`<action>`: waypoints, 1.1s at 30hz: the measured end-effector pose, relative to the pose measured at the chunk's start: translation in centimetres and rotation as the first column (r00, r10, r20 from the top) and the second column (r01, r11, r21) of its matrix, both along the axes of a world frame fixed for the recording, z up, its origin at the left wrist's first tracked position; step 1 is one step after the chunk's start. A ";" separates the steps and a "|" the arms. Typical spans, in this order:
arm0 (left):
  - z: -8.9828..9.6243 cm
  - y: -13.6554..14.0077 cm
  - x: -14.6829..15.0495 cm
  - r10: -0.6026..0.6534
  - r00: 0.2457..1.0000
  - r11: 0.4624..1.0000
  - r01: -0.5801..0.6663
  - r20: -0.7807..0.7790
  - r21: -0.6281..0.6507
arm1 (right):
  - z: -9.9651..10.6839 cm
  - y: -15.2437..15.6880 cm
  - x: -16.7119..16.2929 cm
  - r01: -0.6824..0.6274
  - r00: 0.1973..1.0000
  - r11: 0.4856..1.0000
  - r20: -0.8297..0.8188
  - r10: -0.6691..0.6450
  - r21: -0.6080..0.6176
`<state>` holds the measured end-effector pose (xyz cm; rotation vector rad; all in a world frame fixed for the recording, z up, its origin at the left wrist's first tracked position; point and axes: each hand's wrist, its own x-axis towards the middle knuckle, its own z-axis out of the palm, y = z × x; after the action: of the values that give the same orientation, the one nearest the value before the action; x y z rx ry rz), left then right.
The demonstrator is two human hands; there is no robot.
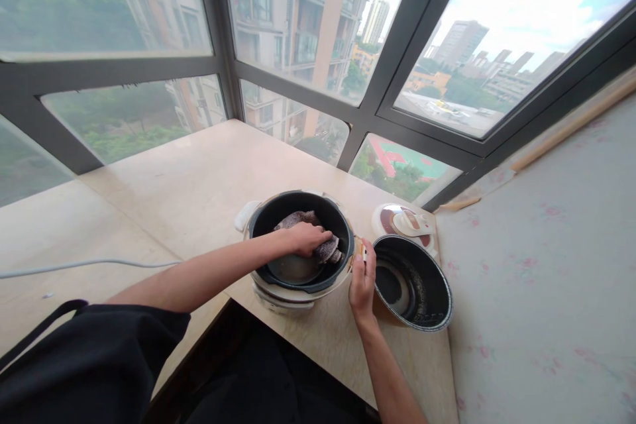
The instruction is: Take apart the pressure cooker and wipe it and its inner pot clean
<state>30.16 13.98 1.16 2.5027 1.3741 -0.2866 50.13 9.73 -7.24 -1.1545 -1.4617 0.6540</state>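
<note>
My left hand [308, 238] reaches into the dark interior of a white electric pressure cooker [283, 301], its fingers closed on a dark, speckled cloth [328, 250]. Part of the cloth spreads behind the hand, over the inside of the cooker. On the cooker's right side, my right hand [362, 285] is wrapped around the side handle; its fingertips show at the rim. Just right of that hand, a dark-lined inner pot [412, 285] stands tilted, its opening turned toward me. Wet or pale marks show on its bottom.
Behind the inner pot lies the white and brown cooker lid [407, 222], by the papered wall [536, 291]. A pale cord [89, 269] runs across the stone-like ledge [169, 192] on the left. Grey-framed windows [293, 89] border the ledge at the back.
</note>
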 end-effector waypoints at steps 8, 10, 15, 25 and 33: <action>1.5 -0.5 -3.2 0.656 0.716 0.750 -0.653 0.239 -0.104 | -0.3 0.1 0.2 -0.030 0.999 0.999 -0.022 0.029 -0.034; 1.5 -1.1 -4.3 0.719 0.600 0.678 -0.717 0.351 -0.163 | -0.4 0.1 0.3 -0.034 0.999 0.999 -0.025 0.033 -0.039; 0.9 -2.8 -4.5 0.681 -0.077 0.526 -0.641 0.728 -0.559 | -0.8 0.2 0.4 -0.025 0.999 0.999 -0.027 0.024 -0.030; -0.4 0.4 3.1 0.720 -0.319 0.256 -0.703 0.616 -0.663 | -0.6 0.1 0.1 -0.014 0.999 0.999 -0.043 0.012 -0.043; 0.0 -0.7 6.7 0.717 -0.115 0.461 -0.661 0.687 -0.592 | 0.0 0.1 -0.4 0.005 0.999 0.999 -0.049 -0.007 -0.036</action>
<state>36.81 13.24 1.16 0.9477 1.7253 1.1450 49.73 9.80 -7.28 -1.1629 -1.4097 0.7023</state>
